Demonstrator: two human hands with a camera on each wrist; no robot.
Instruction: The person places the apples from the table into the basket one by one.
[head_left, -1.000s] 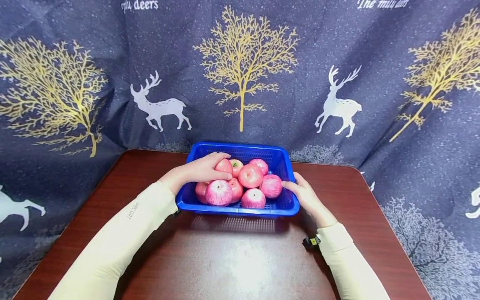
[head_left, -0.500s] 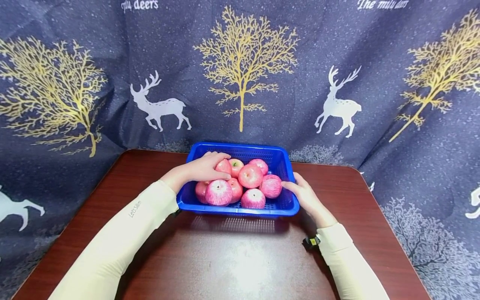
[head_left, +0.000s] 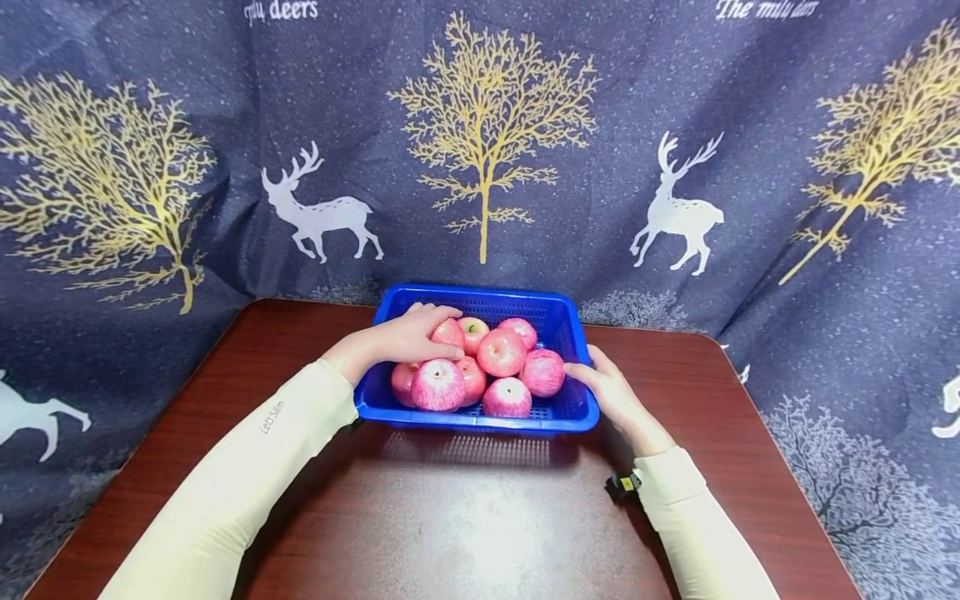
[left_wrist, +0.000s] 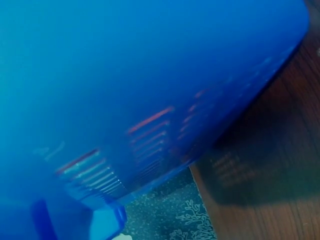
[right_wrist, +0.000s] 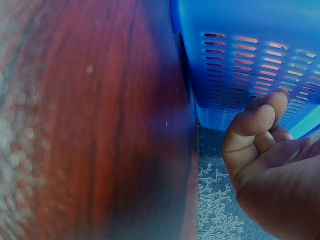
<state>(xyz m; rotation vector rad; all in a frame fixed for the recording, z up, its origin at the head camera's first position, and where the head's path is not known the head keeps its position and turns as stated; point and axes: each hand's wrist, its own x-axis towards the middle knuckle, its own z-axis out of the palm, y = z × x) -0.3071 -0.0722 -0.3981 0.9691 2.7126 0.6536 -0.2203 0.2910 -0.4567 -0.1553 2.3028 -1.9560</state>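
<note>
A blue plastic basket (head_left: 480, 423) stands on the table, holding several red apples. My left hand (head_left: 408, 333) reaches over its left side and grips an apple (head_left: 448, 333), fingers behind it and thumb in front. A pink-striped apple (head_left: 438, 386) lies just nearer than that hand. At the right side my right hand (head_left: 611, 387) holds the basket's rim, its thumb over the edge close to another apple (head_left: 542, 372). In the right wrist view, curled fingers (right_wrist: 255, 120) lie against the slotted outer wall. Only that wall (left_wrist: 125, 75) fills most of the left wrist view.
The dark red-brown wooden table (head_left: 420, 517) runs under both forearms. Behind it hangs a blue-grey cloth (head_left: 525, 233) printed with trees and deer, close to the back of the basket. A small black device (head_left: 622, 485) sits at the right wrist.
</note>
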